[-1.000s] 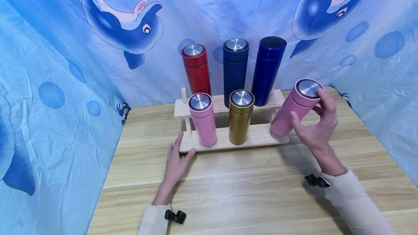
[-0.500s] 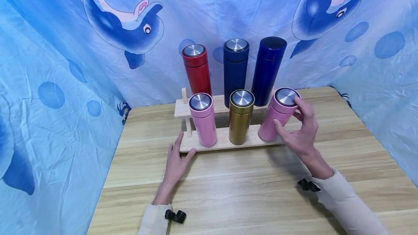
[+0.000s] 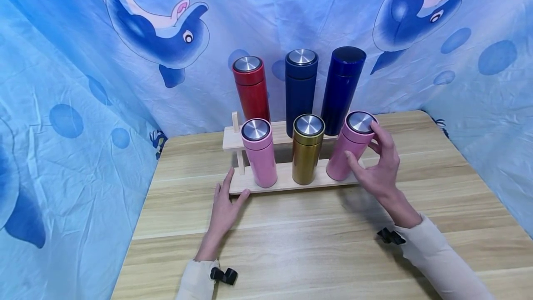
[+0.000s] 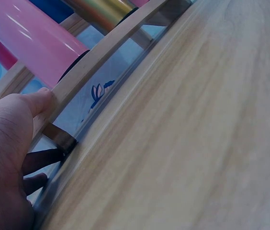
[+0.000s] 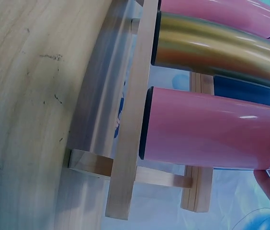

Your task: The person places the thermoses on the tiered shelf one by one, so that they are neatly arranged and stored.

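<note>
At the right end of the lower shelf, my right hand [image 3: 381, 168] holds a pink thermos bottle [image 3: 349, 152] by its upper part, fingertips at its silver lid and thumb on its side. In the right wrist view this bottle's dark base [image 5: 146, 123] meets the shelf board. My left hand [image 3: 225, 209] holds the front left corner of the two-tier wooden rack [image 3: 285, 177], thumb at the front edge and index finger along the end. Another pink thermos [image 3: 262, 163] and a gold thermos [image 3: 306, 159] stand upright on the same shelf.
On the upper shelf behind stand a red thermos [image 3: 251, 89], a navy thermos [image 3: 300, 98] and a glossy blue thermos [image 3: 342, 91]. The rack rests on a wood-grain table [image 3: 300, 244]. A blue dolphin-print curtain [image 3: 266, 8] closes off the back and sides.
My right hand has moved left with the pink thermos, bringing it closer to the gold one and more upright at the lower shelf's right end. The left hand has stayed put.
</note>
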Demonstrator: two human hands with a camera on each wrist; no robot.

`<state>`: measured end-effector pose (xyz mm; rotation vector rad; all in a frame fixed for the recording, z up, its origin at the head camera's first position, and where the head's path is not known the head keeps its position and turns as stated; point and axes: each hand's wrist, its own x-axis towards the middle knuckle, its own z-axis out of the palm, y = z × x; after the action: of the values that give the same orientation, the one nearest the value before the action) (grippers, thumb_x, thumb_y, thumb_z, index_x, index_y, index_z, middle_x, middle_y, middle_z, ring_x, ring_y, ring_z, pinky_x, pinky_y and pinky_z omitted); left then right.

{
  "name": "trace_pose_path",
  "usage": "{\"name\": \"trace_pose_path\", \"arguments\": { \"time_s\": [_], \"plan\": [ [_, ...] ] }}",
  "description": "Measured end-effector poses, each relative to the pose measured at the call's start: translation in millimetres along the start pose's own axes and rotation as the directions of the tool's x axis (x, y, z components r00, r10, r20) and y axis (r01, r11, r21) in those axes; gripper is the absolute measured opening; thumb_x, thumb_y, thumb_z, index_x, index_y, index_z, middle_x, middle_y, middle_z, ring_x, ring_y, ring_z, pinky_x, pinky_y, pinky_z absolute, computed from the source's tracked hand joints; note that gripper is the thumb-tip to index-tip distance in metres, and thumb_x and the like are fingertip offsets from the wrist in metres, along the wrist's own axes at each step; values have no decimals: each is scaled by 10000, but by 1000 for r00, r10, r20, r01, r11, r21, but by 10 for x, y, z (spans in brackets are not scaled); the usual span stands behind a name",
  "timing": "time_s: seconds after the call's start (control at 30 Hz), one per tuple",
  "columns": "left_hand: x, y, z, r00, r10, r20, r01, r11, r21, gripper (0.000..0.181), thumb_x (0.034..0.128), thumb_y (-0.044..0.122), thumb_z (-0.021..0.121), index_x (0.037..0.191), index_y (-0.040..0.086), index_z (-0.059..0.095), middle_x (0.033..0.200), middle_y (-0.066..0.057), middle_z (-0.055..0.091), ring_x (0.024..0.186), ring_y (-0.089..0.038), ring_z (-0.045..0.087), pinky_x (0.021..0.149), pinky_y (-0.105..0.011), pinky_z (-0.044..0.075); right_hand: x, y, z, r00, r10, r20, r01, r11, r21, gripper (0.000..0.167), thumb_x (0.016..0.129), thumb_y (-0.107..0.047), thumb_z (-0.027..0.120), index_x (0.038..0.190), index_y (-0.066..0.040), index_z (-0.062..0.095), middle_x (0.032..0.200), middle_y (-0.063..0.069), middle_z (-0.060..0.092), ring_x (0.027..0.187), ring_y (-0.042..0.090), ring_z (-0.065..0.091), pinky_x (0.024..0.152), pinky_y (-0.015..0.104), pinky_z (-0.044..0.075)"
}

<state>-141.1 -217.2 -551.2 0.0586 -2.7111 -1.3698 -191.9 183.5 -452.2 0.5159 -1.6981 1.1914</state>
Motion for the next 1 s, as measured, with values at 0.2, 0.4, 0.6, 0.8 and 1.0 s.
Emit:
{"name": "trace_pose_path", "arguments": {
  "time_s": [0.2, 0.4, 0.6, 0.8, 1.0],
  "plan": [
    [-9, 1, 11, 1000, -11, -14, 11, 1000, -11, 875, 1060, 464, 746, 1779, 286, 280, 1802, -165, 319, 1648, -612, 80, 1252, -857, 148, 64, 28, 17, 998, 13, 58, -13, 1000, 8, 907, 957, -517, 837, 1495, 136, 510, 1441, 304, 638, 1238, 110, 657, 1009, 153, 574],
    [-13, 4, 31, 999, 3, -35, -3, 1000, -19, 866, 1056, 440, 758, 1772, 271, 301, 1780, -185, 358, 1634, -632, 108, 1253, -851, 168, 111, 44, 1, 994, 25, 111, -21, 999, -32, 953, 979, -601, 795, 1548, 102, 494, 1439, 333, 618, 1258, 78, 622, 1025, 134, 550],
    [-10, 18, 33, 1000, 8, -28, -9, 999, -33, 876, 1056, 440, 757, 1777, 277, 287, 1792, -148, 345, 1649, -605, 92, 1277, -822, 152, 110, 36, -56, 990, 14, 142, -2, 996, -87, 979, 989, -644, 768, 1573, 85, 476, 1404, 353, 613, 1258, 77, 602, 1040, 111, 523],
    [-22, -1, 20, 1000, 2, -19, -2, 1000, -20, 881, 1059, 439, 753, 1780, 273, 275, 1798, -143, 330, 1652, -598, 87, 1266, -834, 152, 63, 39, -89, 985, 14, 173, 3, 995, -99, 1013, 998, -653, 750, 1605, 92, 430, 1425, 353, 607, 1255, 117, 616, 1060, 119, 514],
    [-17, -4, 20, 1000, 10, -7, -10, 1000, -18, 889, 1062, 446, 744, 1784, 247, 265, 1810, -117, 311, 1652, -599, 73, 1278, -821, 135, 21, 77, -149, 988, -2, 155, 8, 999, -44, 979, 1052, -591, 712, 1604, 145, 377, 1477, 325, 610, 1360, 89, 606, 1099, 168, 518]
  ]
}}
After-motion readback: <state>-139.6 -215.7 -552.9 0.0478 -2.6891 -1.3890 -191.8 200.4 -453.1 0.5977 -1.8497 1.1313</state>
